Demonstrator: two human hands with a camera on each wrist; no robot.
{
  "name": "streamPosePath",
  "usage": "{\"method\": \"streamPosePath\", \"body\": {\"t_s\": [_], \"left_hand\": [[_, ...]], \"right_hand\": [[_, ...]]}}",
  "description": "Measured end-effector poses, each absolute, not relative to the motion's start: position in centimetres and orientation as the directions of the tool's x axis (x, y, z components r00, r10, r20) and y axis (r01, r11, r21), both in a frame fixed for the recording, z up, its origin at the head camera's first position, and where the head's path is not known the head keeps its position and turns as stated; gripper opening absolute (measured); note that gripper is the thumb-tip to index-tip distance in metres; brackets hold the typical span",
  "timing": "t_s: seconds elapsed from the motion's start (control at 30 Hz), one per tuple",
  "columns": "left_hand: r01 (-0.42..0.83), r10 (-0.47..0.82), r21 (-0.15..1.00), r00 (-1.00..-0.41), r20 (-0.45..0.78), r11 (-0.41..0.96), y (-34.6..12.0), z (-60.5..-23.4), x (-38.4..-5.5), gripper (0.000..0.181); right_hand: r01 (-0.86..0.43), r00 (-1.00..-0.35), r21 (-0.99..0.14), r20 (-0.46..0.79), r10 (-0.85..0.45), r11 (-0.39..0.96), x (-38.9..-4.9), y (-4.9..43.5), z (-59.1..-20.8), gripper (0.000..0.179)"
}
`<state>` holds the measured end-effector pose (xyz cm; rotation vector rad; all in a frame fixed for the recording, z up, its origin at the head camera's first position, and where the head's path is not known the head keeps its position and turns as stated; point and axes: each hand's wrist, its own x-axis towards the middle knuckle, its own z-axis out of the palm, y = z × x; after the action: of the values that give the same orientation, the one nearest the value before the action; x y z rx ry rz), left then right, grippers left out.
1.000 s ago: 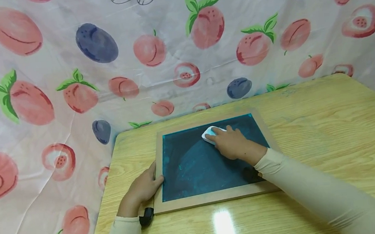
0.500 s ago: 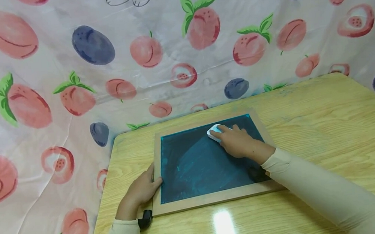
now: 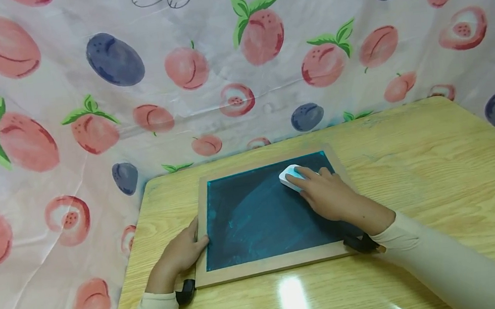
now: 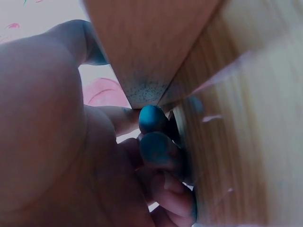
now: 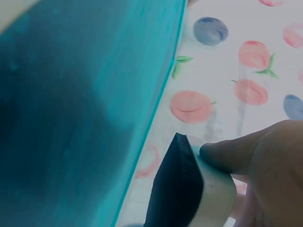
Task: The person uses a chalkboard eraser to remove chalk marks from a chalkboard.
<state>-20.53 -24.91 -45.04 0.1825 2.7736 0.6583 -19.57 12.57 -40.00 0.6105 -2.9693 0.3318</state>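
Observation:
A small chalkboard [image 3: 253, 218] with a pale wooden frame lies on the table, its dark surface smeared with blue chalk dust. My left hand [image 3: 178, 253] holds the frame's left side, thumb on top. In the left wrist view its blue-dusted fingertips [image 4: 155, 147] curl beside the frame's edge [image 4: 149, 61]. Near the board's upper right, my right hand [image 3: 329, 196] grips a white chalkboard eraser [image 3: 292, 176]. The eraser's dark felt face [image 5: 175, 184] shows in the right wrist view, tilted away from the board there. Some right-hand fingers are hidden.
The wood-grain table [image 3: 428, 172] extends to the right of the board. Behind and to the left hangs a white cloth [image 3: 199, 25] printed with peaches. Dark wrist devices [image 3: 185, 292] sit at both wrists.
My right hand has moved the eraser rightward across the upper part of the board, and the right forearm has shifted right too. The left hand keeps its hold on the frame.

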Motion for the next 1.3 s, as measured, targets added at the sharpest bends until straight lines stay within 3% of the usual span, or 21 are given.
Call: {"method": "streamPosePath", "body": {"t_s": [0.3,0.53,0.87,1.3], "left_hand": [[0.071,0.196,0.444,-0.950,-0.242,0.893,-25.0,-45.2,-20.8,0.071],[0.060,0.188,0.444,-0.950,-0.251,0.894,-25.3,-44.7,-20.6,0.072],[0.069,0.199,0.455,-0.949,-0.245,0.888,-25.3,-44.7,-20.5,0.071],[0.061,0.194,0.463,-0.949,-0.247,0.884,-25.0,-44.8,-20.4,0.072]], "right_hand": [[-0.318,-0.942,-0.255,0.195,-0.273,0.913,-17.5,15.5,-40.5,0.047],[-0.254,-0.954,-0.239,0.223,-0.202,0.937,-17.1,18.1,-40.8,0.046],[-0.146,-0.979,-0.168,0.168,-0.118,0.975,-18.2,21.8,-41.0,0.045],[-0.071,-0.997,-0.201,0.002,-0.072,0.977,-19.7,23.9,-42.4,0.046]]}}
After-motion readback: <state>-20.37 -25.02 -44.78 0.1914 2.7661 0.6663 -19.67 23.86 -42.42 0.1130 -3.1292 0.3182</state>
